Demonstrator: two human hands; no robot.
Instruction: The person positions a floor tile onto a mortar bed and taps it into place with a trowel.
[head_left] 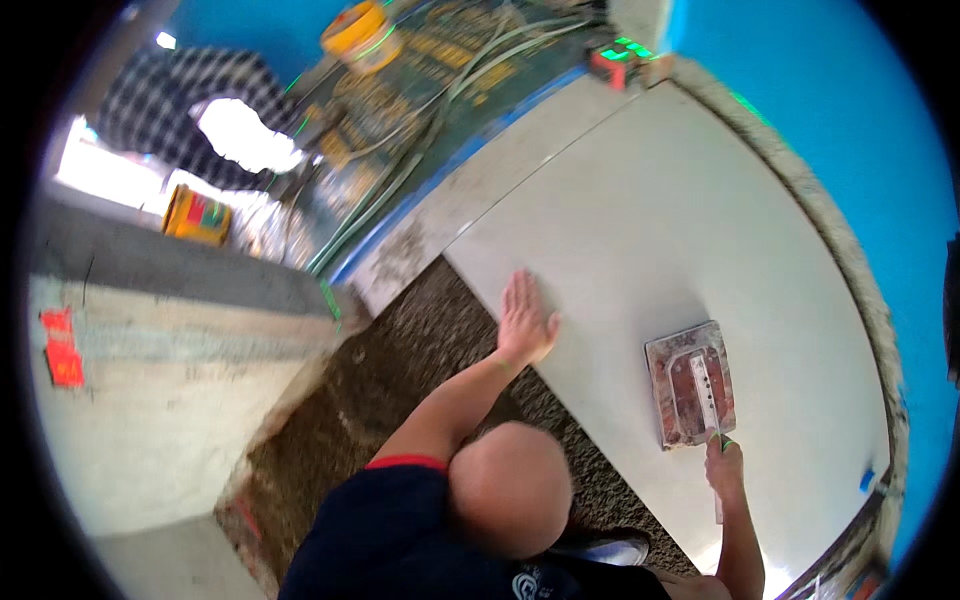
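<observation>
I have two bare hands here, and one big, flat, pale grey tile [620,210] lies under them. My left hand [525,322] is palm down near the tile's left edge, with the fingers close together and the thumb poking out to the right. That arm reaches forward on a slant, out of one dark blue sleeve [385,500] with a red edge. My right hand [724,468] is curled tight around the handle of one flat, boxy, grey and rusty-brown tool [690,385]. That arm comes up from the bottom, bent at the wrist, and the tool's flat part points away from me. The tool is over the right half of the tile, but I can't tell if it touches. Beside the tile's left edge is one patch of rough, dark brown, crumbly mix [400,350]. Farther off I count two yellow round buckets [362,40], one small red and black box [612,68] with green lights by the tile's far corner, and one person in a black-and-white checked shirt [150,110].
</observation>
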